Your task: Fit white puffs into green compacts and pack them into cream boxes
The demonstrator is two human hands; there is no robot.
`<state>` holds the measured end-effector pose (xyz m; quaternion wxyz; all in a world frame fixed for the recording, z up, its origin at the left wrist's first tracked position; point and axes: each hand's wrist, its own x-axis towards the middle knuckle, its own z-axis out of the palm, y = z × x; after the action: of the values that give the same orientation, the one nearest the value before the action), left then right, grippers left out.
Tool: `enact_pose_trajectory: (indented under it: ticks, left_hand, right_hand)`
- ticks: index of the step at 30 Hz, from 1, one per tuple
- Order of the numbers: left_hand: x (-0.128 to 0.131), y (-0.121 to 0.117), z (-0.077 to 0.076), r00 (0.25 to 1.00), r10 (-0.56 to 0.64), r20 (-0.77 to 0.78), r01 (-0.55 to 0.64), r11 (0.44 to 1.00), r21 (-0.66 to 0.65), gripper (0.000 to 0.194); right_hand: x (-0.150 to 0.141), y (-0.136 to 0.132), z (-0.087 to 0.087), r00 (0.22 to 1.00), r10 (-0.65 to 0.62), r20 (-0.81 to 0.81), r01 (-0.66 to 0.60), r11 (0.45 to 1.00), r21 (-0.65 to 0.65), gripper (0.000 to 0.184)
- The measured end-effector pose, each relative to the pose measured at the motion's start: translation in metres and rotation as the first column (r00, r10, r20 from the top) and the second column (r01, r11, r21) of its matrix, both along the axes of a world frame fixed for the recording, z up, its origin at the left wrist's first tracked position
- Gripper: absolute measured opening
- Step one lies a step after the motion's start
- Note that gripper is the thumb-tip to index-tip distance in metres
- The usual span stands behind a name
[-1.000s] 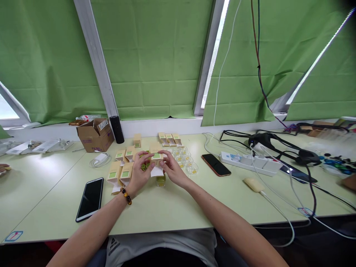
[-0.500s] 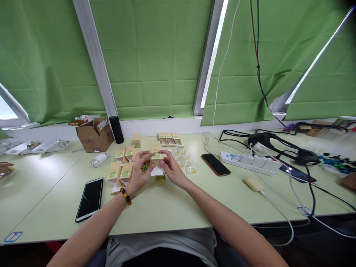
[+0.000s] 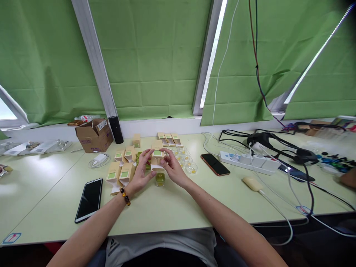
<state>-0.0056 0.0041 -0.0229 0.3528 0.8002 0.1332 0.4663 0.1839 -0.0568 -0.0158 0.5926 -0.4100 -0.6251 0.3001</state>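
Left hand (image 3: 138, 175) and right hand (image 3: 173, 167) clamp a carton (image 3: 157, 153) from both sides, seemingly for steadiness; a green jar (image 3: 160, 180) stands just nearer the body than the grip, handily close.

Before us on the table (image 3: 172, 217), a jar (image 3: 160, 180), cartons (image 3: 125, 172) to its left, phone (image 3: 89, 200) farther left, cardboard box (image 3: 94, 138) behind the phone, power strip (image 3: 247, 165) at right.

Pale table (image 3: 180, 215) | green jar (image 3: 160, 180) | small cartons (image 3: 112, 173) | clear cups, perhaps (image 3: 191, 168) | phone (image 3: 89, 199) | power strip (image 3: 250, 163)
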Motion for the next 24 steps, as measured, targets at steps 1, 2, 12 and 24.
enact_pose_trajectory:
  ticks: [1,2,12,24]
  left_hand:
    - [0.0004,0.0006,-0.0009,1.0,0.013,0.007,-0.013,1.0,-0.003,0.073]
    - [0.0009,0.0015,-0.0019,0.999,0.026,0.019,-0.026,1.0,-0.006,0.069]
    - [0.0034,0.0028,-0.001,0.986,0.082,0.148,-0.066,0.992,-0.111,0.049]
    - [0.0037,-0.0012,0.0002,0.97,0.027,0.241,0.058,0.939,-0.338,0.043]
  right_hand:
    - [0.0,-0.0004,-0.0002,1.0,-0.002,0.008,0.002,1.0,-0.007,0.046]
    - [0.0,-0.0008,-0.0003,1.0,-0.003,0.016,0.003,1.0,-0.014,0.046]
    - [-0.0025,-0.0054,0.0013,0.993,0.053,0.104,-0.053,0.999,-0.001,0.048]
    - [-0.0039,-0.0079,0.0006,0.982,0.05,0.18,-0.049,0.999,-0.012,0.053]
